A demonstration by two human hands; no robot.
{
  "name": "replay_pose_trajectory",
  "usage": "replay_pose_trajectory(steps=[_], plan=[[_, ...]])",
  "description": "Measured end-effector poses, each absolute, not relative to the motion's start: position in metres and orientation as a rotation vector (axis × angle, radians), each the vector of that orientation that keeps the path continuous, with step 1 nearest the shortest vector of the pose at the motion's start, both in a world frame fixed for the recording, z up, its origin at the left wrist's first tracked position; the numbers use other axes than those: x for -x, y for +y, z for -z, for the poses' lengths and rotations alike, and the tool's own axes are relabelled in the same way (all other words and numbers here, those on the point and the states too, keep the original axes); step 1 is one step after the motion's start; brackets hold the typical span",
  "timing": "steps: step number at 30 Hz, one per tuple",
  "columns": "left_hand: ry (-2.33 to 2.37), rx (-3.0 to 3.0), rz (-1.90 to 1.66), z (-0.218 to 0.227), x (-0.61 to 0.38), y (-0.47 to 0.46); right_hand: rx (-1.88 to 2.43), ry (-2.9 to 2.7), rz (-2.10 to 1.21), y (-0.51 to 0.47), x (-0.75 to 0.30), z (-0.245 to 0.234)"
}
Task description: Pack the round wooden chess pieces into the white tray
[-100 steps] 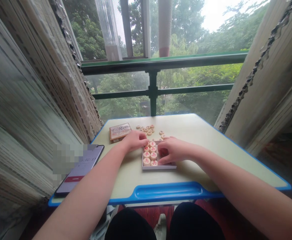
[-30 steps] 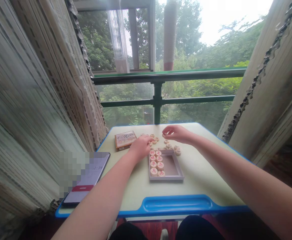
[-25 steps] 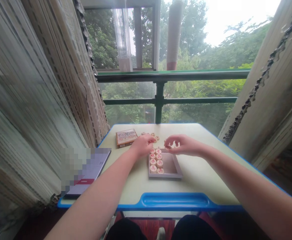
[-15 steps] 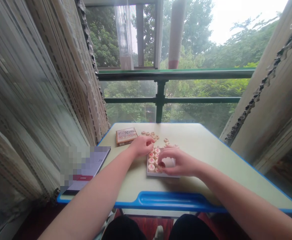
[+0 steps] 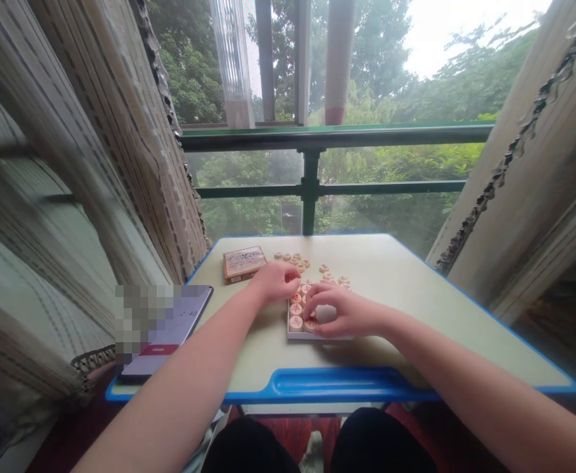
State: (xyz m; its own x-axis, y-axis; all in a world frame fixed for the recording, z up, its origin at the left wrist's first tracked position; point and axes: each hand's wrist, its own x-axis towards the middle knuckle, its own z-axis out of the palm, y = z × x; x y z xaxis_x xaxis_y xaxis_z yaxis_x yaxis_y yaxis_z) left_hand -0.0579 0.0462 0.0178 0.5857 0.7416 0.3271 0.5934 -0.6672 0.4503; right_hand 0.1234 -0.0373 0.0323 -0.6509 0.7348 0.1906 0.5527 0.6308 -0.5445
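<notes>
Pale wooden xiangqi pieces (image 5: 296,322) with red characters line the left side of a shallow grey tray (image 5: 320,337), which sits near the middle of the worktop (image 5: 416,315), toward the lower centre of the frame. The left hand (image 5: 276,282) rests with its fingers curled downward at the tray's far left corner, just above the column of pieces. Whether it pinches anything is hidden from this view. The right hand (image 5: 341,312) lies over the near part of the tray, its fingers bent and gathered close around the lower pieces, and its fingertips (image 5: 309,309) come down among them. It hides much of the tray, so I cannot tell if it grips a piece.

More loose pieces (image 5: 288,256) lie scattered on the worktop just beyond the tray, toward the upper centre of the frame, with a few near its far edge. Left of them sits a small printed cardboard box (image 5: 244,263). A phone (image 5: 164,332) lies flat at the lower left of the worktop, its lit screen partly covered by a pixelated patch. A blue plastic rim with a moulded groove (image 5: 337,384) runs along the near edge.

Bamboo blinds (image 5: 120,131) hang on both sides of the frame, and a green window railing (image 5: 337,135) crosses the upper middle, with trees (image 5: 366,66) beyond it. Black-trousered knees (image 5: 243,447) show at the bottom
</notes>
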Motion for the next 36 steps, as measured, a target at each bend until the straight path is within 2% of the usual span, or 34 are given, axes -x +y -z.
replay_pose_trajectory(steps=[36], plan=[[1.078, -2.51, -0.679, -0.0178, 0.0588, 0.048, 1.132, -2.35, -0.669, -0.0317, -0.1326, -0.0356]])
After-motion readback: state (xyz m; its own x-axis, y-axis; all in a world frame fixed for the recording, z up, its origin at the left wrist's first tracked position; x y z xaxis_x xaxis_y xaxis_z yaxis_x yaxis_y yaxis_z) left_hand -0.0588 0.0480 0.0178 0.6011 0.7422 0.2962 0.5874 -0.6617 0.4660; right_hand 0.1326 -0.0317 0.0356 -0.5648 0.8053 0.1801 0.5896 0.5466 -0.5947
